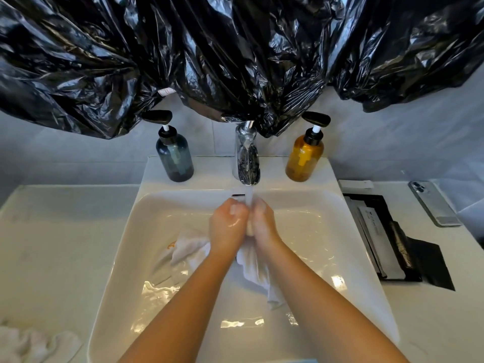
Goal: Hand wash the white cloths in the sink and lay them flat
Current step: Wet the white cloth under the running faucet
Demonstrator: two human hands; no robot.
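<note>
Holding a wet, crumpled white cloth [255,268] under the chrome tap's [247,158] stream, above the glossy white ceramic sink [340,231].
Gripping its bunched top with left hand [227,221] and right hand [263,221], fingers of both curled tight round it; dangling in soaked, twisted folds between the wrists.

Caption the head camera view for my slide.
Left hand and right hand grip a white cloth under the running tap.

Reaching in from 6 o'clock, forearms converging; gripping white cloth [255,271] in left hand [228,224] and right hand [263,221], fists pressed together, knuckles toward 12 o'clock.
</note>
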